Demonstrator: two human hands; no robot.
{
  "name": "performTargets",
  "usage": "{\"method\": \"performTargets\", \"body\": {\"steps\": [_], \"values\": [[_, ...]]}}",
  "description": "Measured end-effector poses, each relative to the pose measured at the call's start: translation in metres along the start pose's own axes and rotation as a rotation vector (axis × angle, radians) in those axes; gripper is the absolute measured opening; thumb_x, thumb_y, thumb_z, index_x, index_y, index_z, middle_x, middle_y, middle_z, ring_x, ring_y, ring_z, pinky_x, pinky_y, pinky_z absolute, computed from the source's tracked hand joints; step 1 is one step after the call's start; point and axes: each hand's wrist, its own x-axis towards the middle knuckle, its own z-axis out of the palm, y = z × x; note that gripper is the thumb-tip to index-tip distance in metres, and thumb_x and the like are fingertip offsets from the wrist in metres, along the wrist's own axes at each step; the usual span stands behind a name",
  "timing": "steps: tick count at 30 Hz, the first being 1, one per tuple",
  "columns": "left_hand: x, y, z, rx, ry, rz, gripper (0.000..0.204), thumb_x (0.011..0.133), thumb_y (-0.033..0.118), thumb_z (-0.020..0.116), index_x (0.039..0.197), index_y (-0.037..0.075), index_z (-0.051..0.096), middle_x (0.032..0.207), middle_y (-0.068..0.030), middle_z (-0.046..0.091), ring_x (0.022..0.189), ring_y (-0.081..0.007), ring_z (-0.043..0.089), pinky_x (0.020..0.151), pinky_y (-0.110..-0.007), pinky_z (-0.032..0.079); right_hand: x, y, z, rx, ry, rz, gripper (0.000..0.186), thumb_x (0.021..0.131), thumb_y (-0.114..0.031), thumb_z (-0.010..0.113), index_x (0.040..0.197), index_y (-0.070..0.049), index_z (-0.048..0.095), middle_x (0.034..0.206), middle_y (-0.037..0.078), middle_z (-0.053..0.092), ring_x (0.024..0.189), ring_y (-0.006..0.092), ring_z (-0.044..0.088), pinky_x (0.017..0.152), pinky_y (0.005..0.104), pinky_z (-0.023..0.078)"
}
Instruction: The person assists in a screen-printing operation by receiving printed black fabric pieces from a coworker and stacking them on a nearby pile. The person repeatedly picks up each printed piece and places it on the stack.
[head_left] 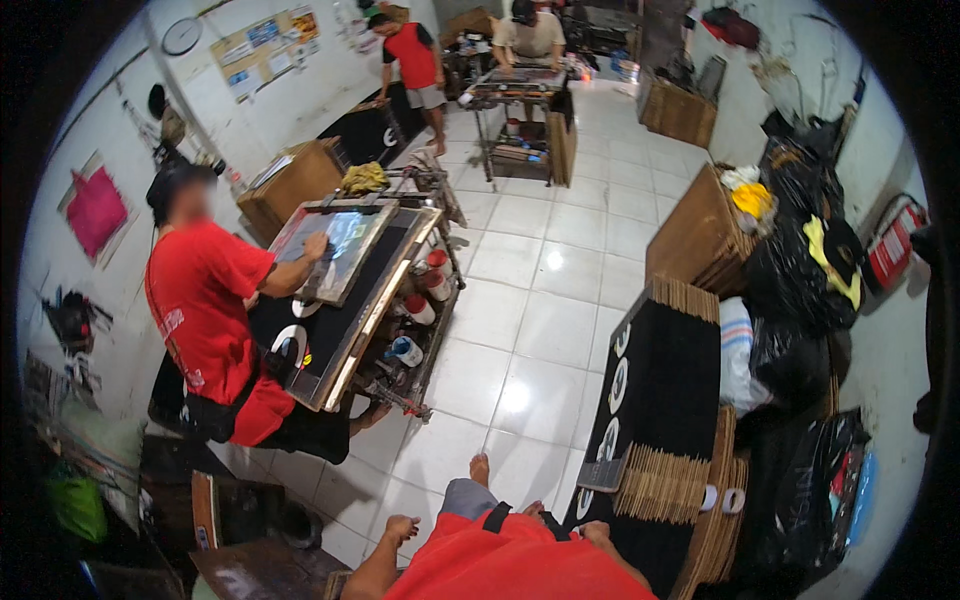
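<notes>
A pale tiled floor runs down the middle of the room. To the right stands a long stack of black cloth pieces with cardboard edges showing between layers and white ring-like prints along its left side; its near end lies beside the wearer's right side. To the left, a slanted counter carries more black material with white prints. A co-worker in red leans over it, one hand on a framed printing screen. Black plastic bags are heaped along the right wall, beside a leaning stack of brown boards. Farther back, another person stands behind a second counter. The printing screen lies tilted on the near counter. The wearer's left hand is loosely curled over the floor, with nothing visible in it. The right hand is just beside the cloth stack; its fingers are hidden, so its opening, grip and any contact cannot be told. Smallest are the paint containers under the near counter.
</notes>
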Motion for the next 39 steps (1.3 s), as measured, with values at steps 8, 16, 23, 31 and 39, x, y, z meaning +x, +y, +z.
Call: {"method": "performTargets", "body": {"steps": [8, 16, 23, 31, 39], "values": [[0.03, 0.059, -0.045, -0.077, 0.04, 0.124, 0.029, 0.083, 0.031, 0.065, 0.094, 0.004, 0.064, 0.082, -0.0085, 0.066, 0.07, -0.0184, 0.062, 0.059, -0.033, 0.047, 0.036, -0.068, -0.071, 0.946, 0.125, 0.428, 0.016, 0.075, -0.006, 0.057, 0.06, -0.001, 0.057, 0.054, 0.009, 0.055, 0.044, 0.0198, 0.053, 0.038, 0.0334, 0.04], [0.073, 0.112, -0.135, -0.513, 0.246, 0.162, 0.015, 0.079, 0.017, 0.065, 0.076, 0.003, 0.062, 0.066, -0.0071, 0.061, 0.054, -0.0143, 0.056, 0.044, -0.029, 0.041, 0.076, -0.135, -0.104, 0.912, 0.081, 0.406, 0.009, 0.08, -0.001, 0.058, 0.073, 0.005, 0.059, 0.063, 0.013, 0.059, 0.05, 0.0212, 0.059, 0.045, 0.0337, 0.049], [0.098, 0.151, -0.213, -0.785, 0.489, 0.251, 0.022, 0.075, 0.017, 0.068, 0.06, 0.006, 0.057, 0.058, -0.0041, 0.053, 0.043, -0.0133, 0.045, 0.037, -0.026, 0.032, 0.103, -0.202, -0.097, 0.836, 0.045, 0.368, 0.01, 0.078, -0.005, 0.057, 0.082, 0.002, 0.064, 0.07, 0.012, 0.063, 0.058, 0.0214, 0.063, 0.048, 0.0321, 0.05], [0.112, 0.19, -0.252, -1.13, 0.486, 0.109, 0.029, 0.076, 0.024, 0.069, 0.095, 0.006, 0.057, 0.092, -0.009, 0.056, 0.087, -0.0256, 0.054, 0.082, -0.043, 0.041, 0.107, -0.236, -0.104, 0.94, 0.128, 0.308, 0.01, 0.079, -0.004, 0.055, 0.085, 0.0, 0.061, 0.07, 0.011, 0.062, 0.057, 0.0227, 0.062, 0.05, 0.0323, 0.051], [0.124, 0.207, -0.255, -1.405, 0.527, 0.1, 0.042, 0.077, 0.021, 0.065, 0.114, 0.002, 0.054, 0.113, -0.0144, 0.056, 0.102, -0.0322, 0.055, 0.087, -0.042, 0.039, 0.087, -0.204, -0.104, 0.974, 0.077, 0.467, 0.01, 0.078, 0.001, 0.056, 0.078, 0.005, 0.065, 0.07, 0.016, 0.064, 0.059, 0.0233, 0.064, 0.049, 0.0338, 0.052]]}}
